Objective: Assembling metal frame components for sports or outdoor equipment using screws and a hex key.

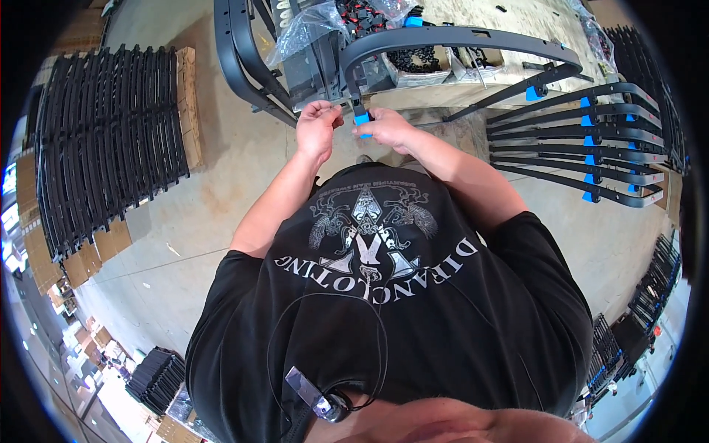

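just beyond the hands stands a bench, its top pale and scuffed, with a bag of clear plastic, red and black parts and a box of small black pieces on it. over its near edge arches a black frame, one end coming down between the hands, with a blue clip on that end. the right hand has thumb and fingers clamped on the clip. the left hand is apart from it, just beside the clip, fingertips drawn together; whether they pinch anything i cannot tell.

below the hands spreads a floor of grey concrete, stained brownish in patches and crossed by a thin line. well to the left of the hands, black bars lie packed side by side by a strip of wood, with cardboard nearby. to the right of the hands, more frames sit in a row, blue clips along them.
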A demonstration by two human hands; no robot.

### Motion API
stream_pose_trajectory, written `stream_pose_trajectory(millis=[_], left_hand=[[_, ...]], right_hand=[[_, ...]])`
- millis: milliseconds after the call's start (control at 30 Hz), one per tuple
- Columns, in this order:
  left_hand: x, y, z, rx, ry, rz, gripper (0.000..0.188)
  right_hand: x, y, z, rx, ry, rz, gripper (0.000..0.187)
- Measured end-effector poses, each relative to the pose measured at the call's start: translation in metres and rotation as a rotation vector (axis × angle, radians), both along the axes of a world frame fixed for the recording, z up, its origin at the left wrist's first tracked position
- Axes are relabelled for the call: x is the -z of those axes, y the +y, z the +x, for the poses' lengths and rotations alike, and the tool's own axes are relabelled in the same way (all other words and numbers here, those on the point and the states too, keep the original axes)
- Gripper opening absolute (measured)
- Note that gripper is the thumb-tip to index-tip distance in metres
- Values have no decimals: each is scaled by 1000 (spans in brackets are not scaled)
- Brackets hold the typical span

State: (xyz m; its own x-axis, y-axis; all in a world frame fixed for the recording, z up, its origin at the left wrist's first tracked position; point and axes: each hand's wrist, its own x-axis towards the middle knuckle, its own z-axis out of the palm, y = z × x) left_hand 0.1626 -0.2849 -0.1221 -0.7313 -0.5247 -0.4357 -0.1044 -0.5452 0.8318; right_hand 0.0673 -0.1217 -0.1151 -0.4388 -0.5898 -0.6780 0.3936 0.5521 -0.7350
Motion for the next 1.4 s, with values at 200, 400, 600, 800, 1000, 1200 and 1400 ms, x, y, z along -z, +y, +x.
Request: stream_pose_trajectory(millis=[200,400,600,800,1000,1200,1400], left_hand=[[-9,0,-9,75,-114,45,10],[-15,1,-12,168,-116,-10,12],[-2,0,-17,279,-185,-38,26],[-23,21,-21,327,-411,-976,37],[-41,28,5,536,-218,-1479,31],[-69,23,4,633,-371,-1133,29],[-65,34,3,635,168,-1408,29]], right_hand=[[12,-2,-4,2,70,-45,56],[20,-2,-4,82,6,-189,55],[10,-2,-5,47,-87,-176,44],[6,0,-4,43,-60,-147,41],[26,4,-10,48,74,-150,48],[19,30,-21,299,-188,-257,51],[-22,34,-18,357,-693,-535,63]])
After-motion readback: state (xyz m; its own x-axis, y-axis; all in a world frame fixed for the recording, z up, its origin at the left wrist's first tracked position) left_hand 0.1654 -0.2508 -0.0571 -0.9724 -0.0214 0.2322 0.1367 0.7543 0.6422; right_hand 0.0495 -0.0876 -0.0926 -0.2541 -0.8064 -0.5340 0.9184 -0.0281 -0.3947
